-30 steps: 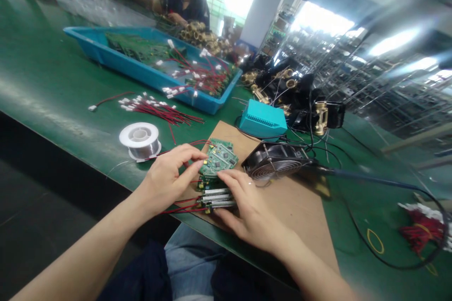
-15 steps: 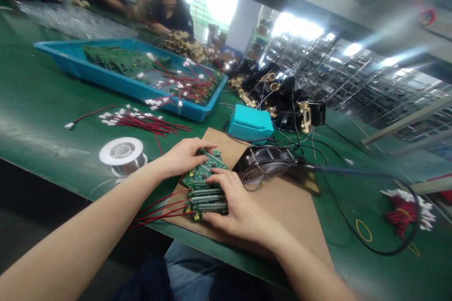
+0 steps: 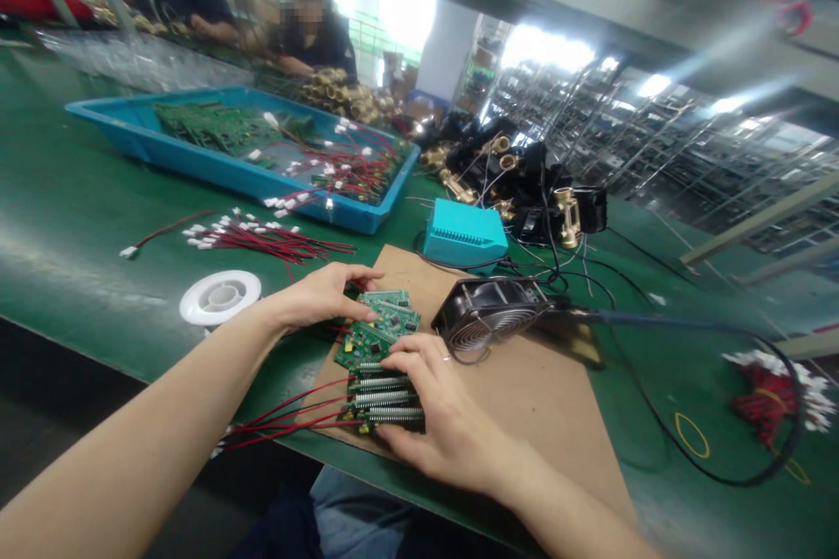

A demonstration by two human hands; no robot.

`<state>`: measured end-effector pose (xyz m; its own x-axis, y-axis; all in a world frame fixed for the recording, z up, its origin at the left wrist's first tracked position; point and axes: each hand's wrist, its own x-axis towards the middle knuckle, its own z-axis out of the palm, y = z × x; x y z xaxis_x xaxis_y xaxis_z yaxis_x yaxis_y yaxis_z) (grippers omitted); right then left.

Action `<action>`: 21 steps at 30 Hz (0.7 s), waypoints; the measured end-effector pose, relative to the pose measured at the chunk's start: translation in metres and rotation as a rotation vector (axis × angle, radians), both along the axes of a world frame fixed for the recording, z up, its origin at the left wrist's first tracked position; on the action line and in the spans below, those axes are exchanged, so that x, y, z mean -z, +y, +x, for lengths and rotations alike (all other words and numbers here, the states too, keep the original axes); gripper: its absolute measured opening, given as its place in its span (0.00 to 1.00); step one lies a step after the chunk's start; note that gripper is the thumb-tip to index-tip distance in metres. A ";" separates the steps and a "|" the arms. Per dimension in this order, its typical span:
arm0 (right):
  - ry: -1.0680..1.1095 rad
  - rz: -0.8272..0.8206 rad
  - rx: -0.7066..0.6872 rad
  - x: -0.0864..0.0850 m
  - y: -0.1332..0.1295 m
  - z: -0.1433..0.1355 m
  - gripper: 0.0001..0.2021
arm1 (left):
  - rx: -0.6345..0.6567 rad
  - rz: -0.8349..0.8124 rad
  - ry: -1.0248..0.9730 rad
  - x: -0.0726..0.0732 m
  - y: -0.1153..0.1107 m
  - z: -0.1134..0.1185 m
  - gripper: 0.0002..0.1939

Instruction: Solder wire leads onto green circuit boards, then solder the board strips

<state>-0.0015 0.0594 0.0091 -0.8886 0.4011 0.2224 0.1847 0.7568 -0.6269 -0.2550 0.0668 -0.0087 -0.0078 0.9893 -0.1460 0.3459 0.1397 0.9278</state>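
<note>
Several green circuit boards (image 3: 380, 336) lie overlapping on a brown cardboard sheet (image 3: 524, 393). My left hand (image 3: 328, 293) is at their upper left, thumb and fingers apart, the thumb tip at a board's edge. Nearer to me, a row of circuit boards (image 3: 386, 399) stands on edge, pin rows upward. My right hand (image 3: 439, 410) grips that row from the right, fingers at its far side and thumb at its near side. Red and black wires (image 3: 294, 410) run left from the row to white connectors. My palm hides the row's right end.
A black fan (image 3: 491, 310) and a turquoise box (image 3: 465, 231) stand behind the boards. A solder spool (image 3: 219, 297) and loose red wires (image 3: 262, 240) lie left, before a blue tray (image 3: 249, 170) of boards. A soldering iron's cable (image 3: 662, 320) loops right. Co-workers sit across the bench.
My left hand has drawn back slightly left, uncovering more of the flat boards. My right hand keeps its grip on the row. The view has shifted a little.
</note>
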 end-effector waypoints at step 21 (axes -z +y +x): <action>0.109 -0.080 -0.035 0.001 -0.002 -0.006 0.20 | 0.088 -0.036 -0.145 -0.006 -0.010 0.020 0.26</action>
